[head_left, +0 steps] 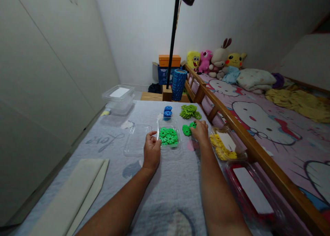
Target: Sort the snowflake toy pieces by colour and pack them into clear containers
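My left hand (152, 149) grips the left wall of a clear plastic box (179, 139), thumb and fingers closed at its edge. Inside lie several bright green notched plastic discs (168, 137). To the right of the box, my right hand (201, 130) pinches a green disc (192, 125), partly covered by the fingers. Touching or very near it on the cloth is a darker-looking green disc pile (186, 130). Farther back sit a heap of yellow-green discs (189, 111) and a small stack of blue discs (167, 112).
A clear lid (138, 139) lies left of the box. Closed boxes of yellow pieces (218, 148) and red pieces (232, 176) line the wooden bed rail (232, 136). An empty-looking clear box (120, 103) stands back left. Folded pale material (74, 188) lies front left.
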{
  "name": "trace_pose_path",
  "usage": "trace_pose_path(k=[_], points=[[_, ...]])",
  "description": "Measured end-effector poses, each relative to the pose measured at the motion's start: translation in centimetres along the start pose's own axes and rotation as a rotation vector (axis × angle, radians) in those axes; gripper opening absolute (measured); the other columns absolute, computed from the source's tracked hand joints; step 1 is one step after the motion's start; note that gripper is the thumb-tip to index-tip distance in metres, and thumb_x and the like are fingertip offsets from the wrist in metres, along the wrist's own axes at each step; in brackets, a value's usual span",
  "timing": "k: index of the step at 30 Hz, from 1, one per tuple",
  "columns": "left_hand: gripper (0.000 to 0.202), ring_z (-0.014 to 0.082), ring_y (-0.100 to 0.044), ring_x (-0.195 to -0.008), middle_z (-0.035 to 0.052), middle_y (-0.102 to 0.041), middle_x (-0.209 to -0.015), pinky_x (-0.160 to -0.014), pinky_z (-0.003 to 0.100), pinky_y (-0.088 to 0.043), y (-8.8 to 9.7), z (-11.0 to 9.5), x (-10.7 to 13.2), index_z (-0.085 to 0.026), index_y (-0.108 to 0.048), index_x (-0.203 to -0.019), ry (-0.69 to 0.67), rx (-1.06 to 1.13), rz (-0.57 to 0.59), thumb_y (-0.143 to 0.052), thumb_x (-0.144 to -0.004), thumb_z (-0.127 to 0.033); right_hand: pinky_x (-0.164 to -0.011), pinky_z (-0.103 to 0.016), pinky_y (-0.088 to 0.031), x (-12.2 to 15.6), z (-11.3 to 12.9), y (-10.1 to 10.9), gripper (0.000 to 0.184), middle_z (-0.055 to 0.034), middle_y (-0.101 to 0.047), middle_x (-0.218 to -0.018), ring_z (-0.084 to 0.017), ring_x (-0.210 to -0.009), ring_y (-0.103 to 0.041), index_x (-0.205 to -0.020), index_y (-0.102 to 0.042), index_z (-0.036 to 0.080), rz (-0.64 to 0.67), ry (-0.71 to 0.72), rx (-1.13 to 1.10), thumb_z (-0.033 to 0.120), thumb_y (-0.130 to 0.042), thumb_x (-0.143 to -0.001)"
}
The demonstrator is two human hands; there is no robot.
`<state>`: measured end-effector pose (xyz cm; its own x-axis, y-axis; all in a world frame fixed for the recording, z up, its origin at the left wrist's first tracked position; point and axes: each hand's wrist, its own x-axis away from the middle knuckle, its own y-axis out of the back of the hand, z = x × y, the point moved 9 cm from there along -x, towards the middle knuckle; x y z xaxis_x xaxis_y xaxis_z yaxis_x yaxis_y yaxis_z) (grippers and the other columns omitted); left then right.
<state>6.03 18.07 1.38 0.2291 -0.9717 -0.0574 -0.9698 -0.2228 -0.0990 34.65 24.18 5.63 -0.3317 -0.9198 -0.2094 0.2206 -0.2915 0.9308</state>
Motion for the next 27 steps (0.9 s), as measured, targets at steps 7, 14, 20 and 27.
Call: trace_pose_path(k=[7,14,20,27], points=[[0.036,0.0104,-0.044,-0.055,-0.0082,-0.046,-0.067,-0.056,0.021,-0.035,0.0,0.2,0.0,-0.021,-0.053,-0.117,-0.003,-0.030,0.004,-0.060,-0.083,-0.027,-0.096,-0.036,-0.044,-0.2,3.4,1.4,0.042,-0.0095,-0.066,-0.110,-0.024,-0.102,-0.060,-0.119,-0.068,0.017,0.017,0.262,-0.337,0.024,-0.070,-0.078],[0.036,0.0110,-0.045,-0.056,-0.0081,-0.047,-0.066,-0.056,0.022,-0.035,-0.1,0.2,0.0,-0.021,-0.053,-0.117,-0.001,-0.006,0.010,-0.060,-0.082,-0.027,-0.100,-0.037,-0.040,3.3,10.1,1.3,0.029,-0.0042,-0.071,-0.108,-0.022,-0.106,-0.060,-0.104,-0.072,0.021,0.270,0.599,-0.427,0.017,-0.075,-0.075],[0.036,0.0111,-0.044,-0.055,-0.0084,-0.046,-0.065,-0.056,0.022,-0.035,-0.1,-0.1,0.1,-0.021,-0.053,-0.116,0.007,-0.010,0.006,-0.060,-0.081,-0.027,-0.099,-0.041,-0.040,4.2,11.0,0.6,0.030,-0.0042,-0.073,-0.109,-0.026,-0.109,-0.058,-0.102,-0.073,0.023,0.332,0.561,-0.337,0.025,-0.082,-0.074],[0.036,0.0112,-0.045,-0.056,-0.0079,-0.048,-0.067,-0.057,0.022,-0.035,-0.1,0.0,0.0,-0.021,-0.053,-0.117,-0.004,-0.040,0.009,-0.059,-0.082,-0.028,-0.094,-0.034,-0.044,0.8,6.4,1.5,0.018,-0.0071,-0.070,-0.102,-0.021,-0.098,-0.062,-0.102,-0.071,0.018,0.082,0.386,-0.344,0.023,-0.064,-0.086]])
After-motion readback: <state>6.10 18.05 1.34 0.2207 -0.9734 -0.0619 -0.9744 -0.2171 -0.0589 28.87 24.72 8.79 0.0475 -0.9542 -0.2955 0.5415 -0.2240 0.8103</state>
